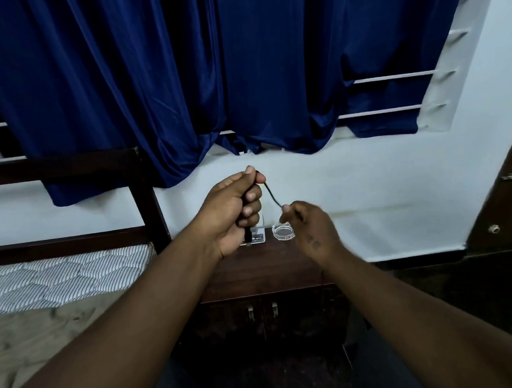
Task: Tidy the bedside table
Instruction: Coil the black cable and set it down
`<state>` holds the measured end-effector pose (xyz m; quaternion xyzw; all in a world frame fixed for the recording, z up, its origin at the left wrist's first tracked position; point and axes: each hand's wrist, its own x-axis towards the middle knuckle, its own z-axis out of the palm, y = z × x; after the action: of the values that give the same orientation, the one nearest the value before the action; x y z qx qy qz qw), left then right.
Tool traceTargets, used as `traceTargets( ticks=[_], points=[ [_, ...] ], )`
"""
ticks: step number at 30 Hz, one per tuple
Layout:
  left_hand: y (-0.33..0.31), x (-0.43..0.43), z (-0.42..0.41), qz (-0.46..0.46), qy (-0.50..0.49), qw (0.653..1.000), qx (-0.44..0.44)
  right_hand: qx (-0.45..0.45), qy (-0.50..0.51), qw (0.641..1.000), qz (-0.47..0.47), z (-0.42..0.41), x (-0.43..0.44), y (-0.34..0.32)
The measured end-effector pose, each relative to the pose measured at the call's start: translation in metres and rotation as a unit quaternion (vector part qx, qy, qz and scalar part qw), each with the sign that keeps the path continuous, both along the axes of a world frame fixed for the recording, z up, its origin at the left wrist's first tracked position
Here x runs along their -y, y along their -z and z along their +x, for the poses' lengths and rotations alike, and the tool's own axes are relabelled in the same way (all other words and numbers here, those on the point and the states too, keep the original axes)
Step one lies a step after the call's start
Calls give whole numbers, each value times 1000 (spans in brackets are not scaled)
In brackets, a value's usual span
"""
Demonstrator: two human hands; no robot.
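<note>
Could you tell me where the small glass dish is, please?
Head view, centre: the glass dish sits on the bedside table by the wall, right of a white box.

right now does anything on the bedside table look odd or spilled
Nothing spilled or broken. The glass dish and small box sit at the back of the table. The black cable is held above it: left hand grips it, right hand pinches its end.
</note>
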<state>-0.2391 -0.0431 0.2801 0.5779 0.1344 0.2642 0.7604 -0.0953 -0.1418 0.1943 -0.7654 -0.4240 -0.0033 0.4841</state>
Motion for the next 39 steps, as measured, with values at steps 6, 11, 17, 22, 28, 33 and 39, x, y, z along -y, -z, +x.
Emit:
traceTargets(
  ticks=[6,11,17,22,28,33,39],
  points=[
    [34,-19,11,147,-154,976,-36,97,-170,972,-133,-51,7,-11],
    [68,-23,-5,261,-55,953,-146,134,-109,979,-109,-37,22,-54],
    [48,1,-15,112,85,986,-95,-17,-117,993,21,8,13,-71],
    [34,8,-19,-51,156,985,45,-194,-101,965,146,17,3,-31],
    [48,-9,-6,62,-19,997,41,-24,-135,988,-73,-35,16,12],
    [71,-18,-10,187,-78,978,-51,124,-155,970,-144,-41,30,-36],
    [70,-2,-12,155,16,985,-72,92,-130,986,-47,-4,20,-81]
  ],
)
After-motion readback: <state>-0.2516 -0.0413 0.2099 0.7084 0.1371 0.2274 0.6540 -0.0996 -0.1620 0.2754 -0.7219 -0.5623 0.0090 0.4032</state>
